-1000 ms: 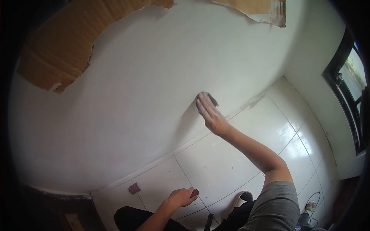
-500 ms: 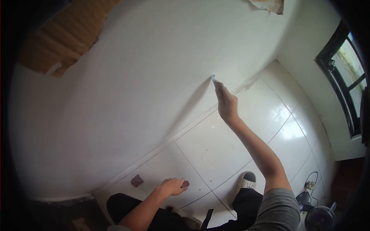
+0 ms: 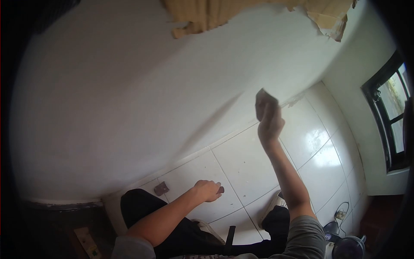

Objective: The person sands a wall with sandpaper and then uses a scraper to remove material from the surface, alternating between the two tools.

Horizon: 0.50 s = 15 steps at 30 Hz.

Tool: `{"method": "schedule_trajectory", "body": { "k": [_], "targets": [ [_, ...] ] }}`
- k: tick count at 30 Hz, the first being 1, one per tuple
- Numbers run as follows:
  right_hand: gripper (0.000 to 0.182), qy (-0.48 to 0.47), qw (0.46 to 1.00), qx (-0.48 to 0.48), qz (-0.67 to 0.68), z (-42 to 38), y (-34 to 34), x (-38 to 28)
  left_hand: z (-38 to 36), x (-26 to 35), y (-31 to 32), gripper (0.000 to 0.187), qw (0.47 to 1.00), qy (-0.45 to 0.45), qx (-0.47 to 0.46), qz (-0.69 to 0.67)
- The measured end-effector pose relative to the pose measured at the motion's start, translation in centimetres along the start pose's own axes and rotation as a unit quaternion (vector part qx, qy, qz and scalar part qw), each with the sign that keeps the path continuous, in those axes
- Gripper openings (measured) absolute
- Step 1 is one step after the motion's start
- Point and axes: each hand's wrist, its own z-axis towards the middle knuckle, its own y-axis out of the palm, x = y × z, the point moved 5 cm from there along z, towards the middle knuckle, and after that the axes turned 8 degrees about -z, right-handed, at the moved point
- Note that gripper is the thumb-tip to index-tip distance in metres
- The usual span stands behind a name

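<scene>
Glossy tiles [image 3: 230, 166], matt wall [image 3: 129, 103], rough torn cardboard [image 3: 224, 13].

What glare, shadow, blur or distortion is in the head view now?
Head view: glare whitens the floor tiles toward the window; a soft diagonal shadow falls on the wall; the right hand and its dark sheet look slightly blurred; wide-angle curvature bends the window frame, and the corners go black.
</scene>
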Motion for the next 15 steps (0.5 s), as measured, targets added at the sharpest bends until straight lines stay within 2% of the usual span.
{"method": "schedule_trajectory", "body": {
  "k": [2, 3, 6, 8, 9, 11, 14, 15],
  "targets": [
    [0.019, -0.060, 0.996, 0.061, -0.017, 1.6, -1.1, -3.5, 0.1, 0.2, -0.6, 0.041, 1.000, 0.017, 0.004, 0.002],
    [0.024, -0.078, 0.993, 0.071, 0.056, 2.4, -1.7, -7.4, 0.4, 0.4, -0.7, 0.040, 1.000, 0.029, -0.001, 0.007],
    [0.028, -0.189, 0.974, 0.088, 0.087, 1.7, -0.4, -11.9, 1.7, 0.3, 0.1, 0.038, 0.997, 0.063, 0.000, 0.044],
    [0.032, -0.227, 0.965, 0.128, 0.039, 1.2, 0.3, -15.6, 2.6, 1.0, 0.6, 0.037, 0.989, 0.089, 0.002, 0.121],
    [0.035, -0.203, 0.965, 0.155, 0.050, 0.8, 1.6, -16.5, 0.9, 2.5, -1.0, 0.028, 0.994, 0.064, 0.022, 0.085],
    [0.042, -0.142, 0.981, 0.114, 0.062, -0.5, 4.5, -18.8, 1.3, 3.6, -1.1, 0.029, 0.989, 0.118, 0.069, 0.054],
    [0.053, -0.286, 0.958, -0.002, 0.014, -2.9, 8.3, -21.4, 4.1, 3.6, 0.8, 0.033, 0.962, 0.232, 0.142, 0.018],
    [0.055, -0.306, 0.952, 0.009, -0.019, -2.8, 8.7, -20.5, 4.8, 3.7, 0.8, 0.036, 0.947, 0.275, 0.168, 0.008]
  ]
}}
